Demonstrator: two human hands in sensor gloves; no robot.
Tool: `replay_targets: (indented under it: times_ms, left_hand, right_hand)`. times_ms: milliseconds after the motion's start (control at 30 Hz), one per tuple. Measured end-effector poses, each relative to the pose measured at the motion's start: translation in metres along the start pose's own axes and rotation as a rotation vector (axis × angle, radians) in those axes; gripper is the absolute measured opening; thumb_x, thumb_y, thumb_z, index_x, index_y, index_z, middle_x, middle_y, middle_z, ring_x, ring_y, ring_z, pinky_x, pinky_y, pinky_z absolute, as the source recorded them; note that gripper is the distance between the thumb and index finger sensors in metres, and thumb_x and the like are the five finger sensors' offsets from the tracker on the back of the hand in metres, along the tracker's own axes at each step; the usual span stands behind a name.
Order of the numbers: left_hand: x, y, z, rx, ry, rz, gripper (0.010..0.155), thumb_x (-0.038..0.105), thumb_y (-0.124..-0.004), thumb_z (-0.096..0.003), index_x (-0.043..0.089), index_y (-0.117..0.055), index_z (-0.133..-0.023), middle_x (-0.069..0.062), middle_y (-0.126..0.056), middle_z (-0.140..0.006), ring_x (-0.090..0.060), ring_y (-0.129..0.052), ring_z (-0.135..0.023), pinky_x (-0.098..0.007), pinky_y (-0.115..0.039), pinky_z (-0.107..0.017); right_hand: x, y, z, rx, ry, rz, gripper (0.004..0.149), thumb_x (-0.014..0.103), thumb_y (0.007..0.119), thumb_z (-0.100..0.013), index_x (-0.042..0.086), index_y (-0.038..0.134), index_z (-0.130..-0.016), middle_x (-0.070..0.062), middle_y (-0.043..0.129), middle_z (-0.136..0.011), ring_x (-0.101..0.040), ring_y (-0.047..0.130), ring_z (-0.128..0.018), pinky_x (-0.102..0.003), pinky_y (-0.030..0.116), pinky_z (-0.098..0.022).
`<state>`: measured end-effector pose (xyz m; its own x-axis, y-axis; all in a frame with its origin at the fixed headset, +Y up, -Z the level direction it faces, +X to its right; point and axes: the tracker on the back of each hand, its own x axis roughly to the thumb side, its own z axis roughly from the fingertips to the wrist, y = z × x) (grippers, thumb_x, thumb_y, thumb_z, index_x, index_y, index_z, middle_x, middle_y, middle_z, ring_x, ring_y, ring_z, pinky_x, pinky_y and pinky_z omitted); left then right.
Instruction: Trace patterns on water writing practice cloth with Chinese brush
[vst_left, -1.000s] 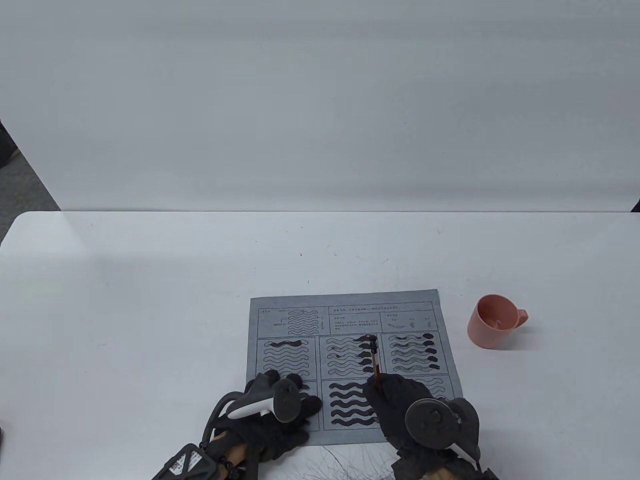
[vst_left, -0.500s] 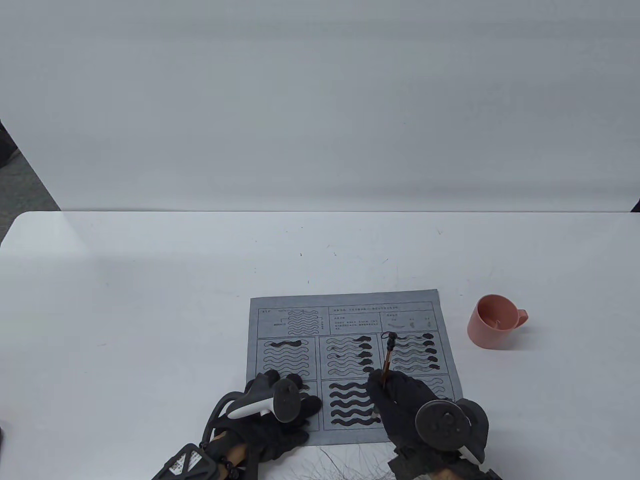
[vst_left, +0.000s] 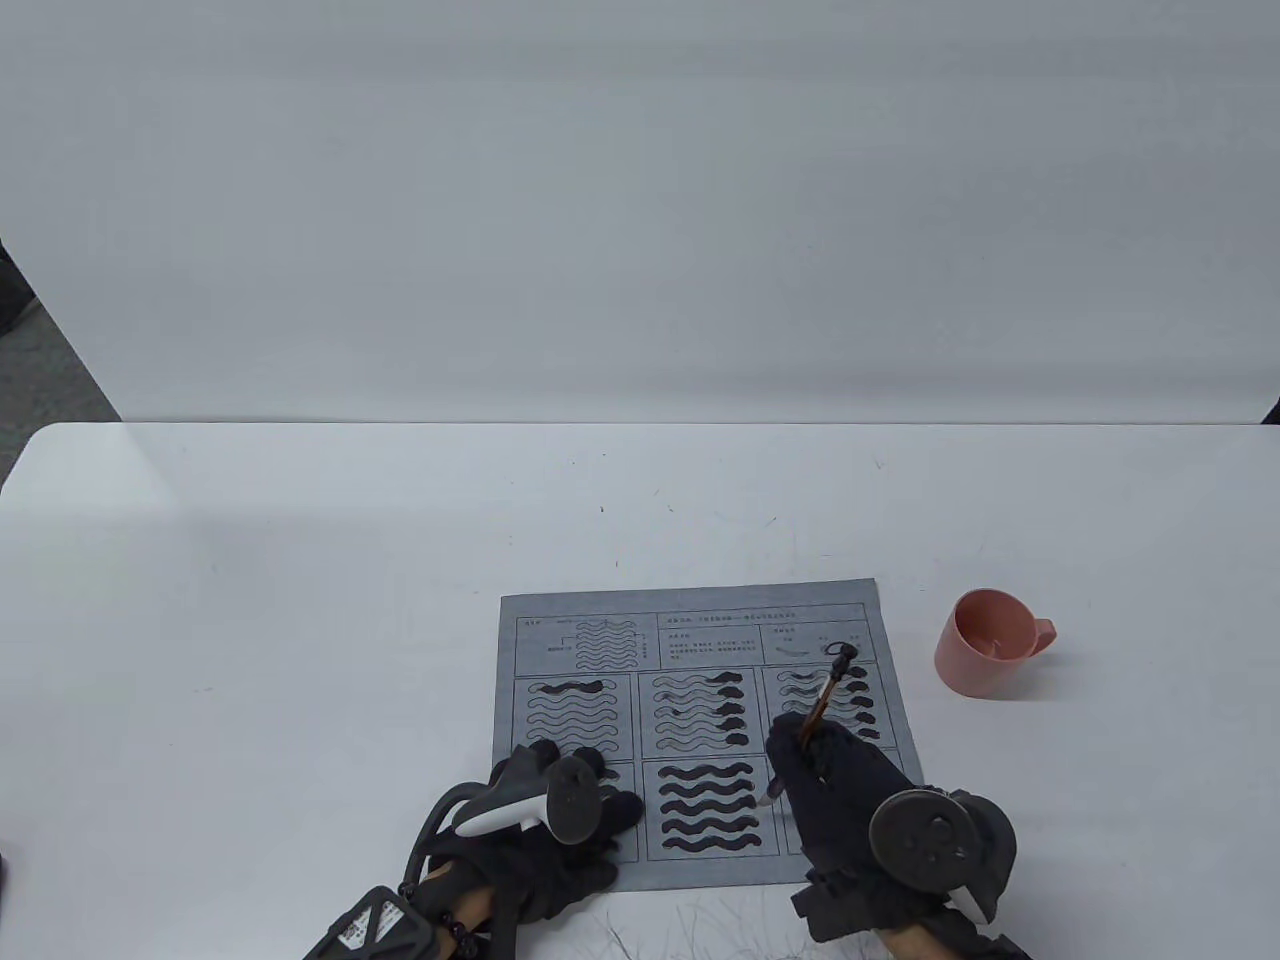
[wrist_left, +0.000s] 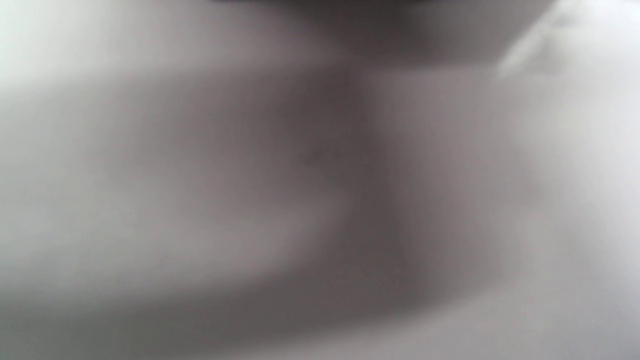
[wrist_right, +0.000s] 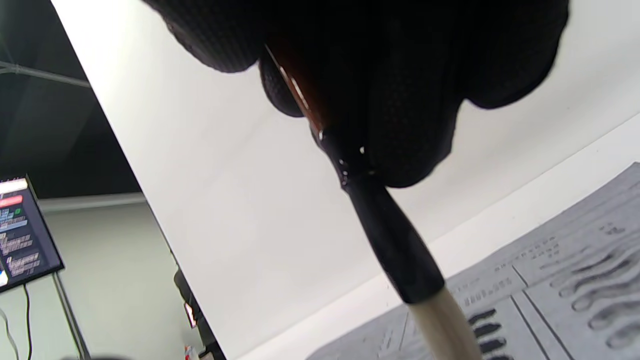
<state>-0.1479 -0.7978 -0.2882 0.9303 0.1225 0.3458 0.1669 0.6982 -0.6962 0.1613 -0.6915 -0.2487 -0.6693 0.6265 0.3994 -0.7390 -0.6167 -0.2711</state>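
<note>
The left wrist view is all blur; the brush (wrist_right: 400, 250) tip seems cut off below.

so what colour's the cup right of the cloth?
The cup is salmon pink, plain; clearest in the table view.

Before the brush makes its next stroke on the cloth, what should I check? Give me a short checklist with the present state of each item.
1. Right hand grips the brush: ok.
2. Left hand rests on the cloth at its near left part: ok.
3. Cloth lies flat on the table: ok.
4. Brush tip touching the cloth: cannot tell.
5. Brush tip wet enough: cannot tell; the bristles look pale.
6. Pink cup upright, beside the cloth on the right: ok; water level cannot tell.
</note>
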Motion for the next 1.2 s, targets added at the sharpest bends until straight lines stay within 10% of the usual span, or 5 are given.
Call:
replay_targets:
  times_ms: [267, 667, 1200]
  left_hand:
    - [0.000, 0.001, 0.000, -0.004, -0.001, 0.002, 0.071, 0.067, -0.047, -0.0451, 0.070, 0.007, -0.091, 0.019, 0.033, -0.100, -0.029, 0.034, -0.093, -0.058, 0.012, -0.068]
    - [-0.004, 0.004, 0.000, -0.006, -0.021, 0.025, 0.071, 0.066, -0.051, -0.0459, 0.071, 0.002, -0.092, 0.020, 0.031, -0.101, -0.028, 0.033, -0.093, -0.057, 0.013, -0.069]
    - [-0.004, 0.004, -0.001, -0.005, -0.021, 0.028, 0.070, 0.066, -0.050, -0.0456, 0.071, 0.003, -0.092, 0.021, 0.032, -0.100, -0.027, 0.034, -0.093, -0.057, 0.014, -0.068]
  right_hand:
    - [-0.023, -0.038, -0.008, -0.161, 0.093, -0.232, 0.039, 0.037, 0.069, -0.057, 0.009, 0.082, -0.081, -0.015, 0.098, -0.072, -0.032, 0.104, -0.052, -0.060, 0.079, -0.050]
    - [-0.086, -0.128, 0.006, -0.654, 0.210, -0.079, 0.040, 0.035, 0.067, -0.057, 0.010, 0.078, -0.085, -0.016, 0.094, -0.080, -0.034, 0.102, -0.060, -0.061, 0.077, -0.052]
    - [-0.146, -0.091, -0.004, -0.516, 0.453, -0.005, 0.049, 0.039, 0.061, -0.054, 0.010, 0.076, -0.092, -0.019, 0.076, -0.103, -0.046, 0.081, -0.089, -0.066, 0.063, -0.063]
